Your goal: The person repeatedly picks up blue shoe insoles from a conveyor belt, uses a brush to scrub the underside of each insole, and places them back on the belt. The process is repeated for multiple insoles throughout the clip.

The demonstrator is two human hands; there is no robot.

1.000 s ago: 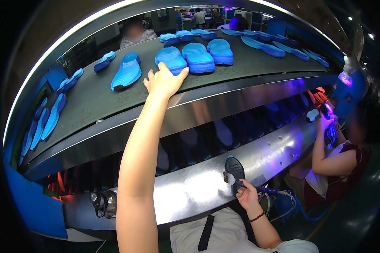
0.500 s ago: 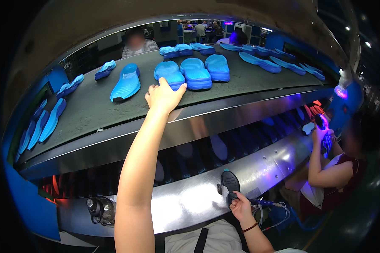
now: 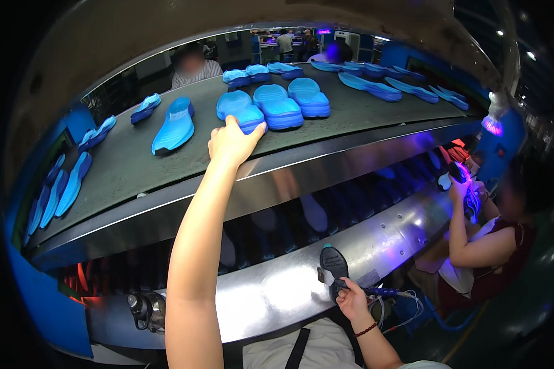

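Left hand (image 3: 232,142) curled over the blue sole's (image 3: 240,109) near end, sole lying just beyond the fingers. Right hand (image 3: 351,299) clamps a dark tool (image 3: 333,270) low down.

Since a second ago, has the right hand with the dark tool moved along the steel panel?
Cannot tell for sure. The right hand holds the dark tool against the steel panel, as before; its small shift in frame matches the camera's own movement.

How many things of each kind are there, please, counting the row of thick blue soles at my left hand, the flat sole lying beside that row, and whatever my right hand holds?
Thick blue soles side by side at the left hand: 3
Flat blue sole just left of that row: 1
Dark hand tool in the right hand: 1
Total: 5
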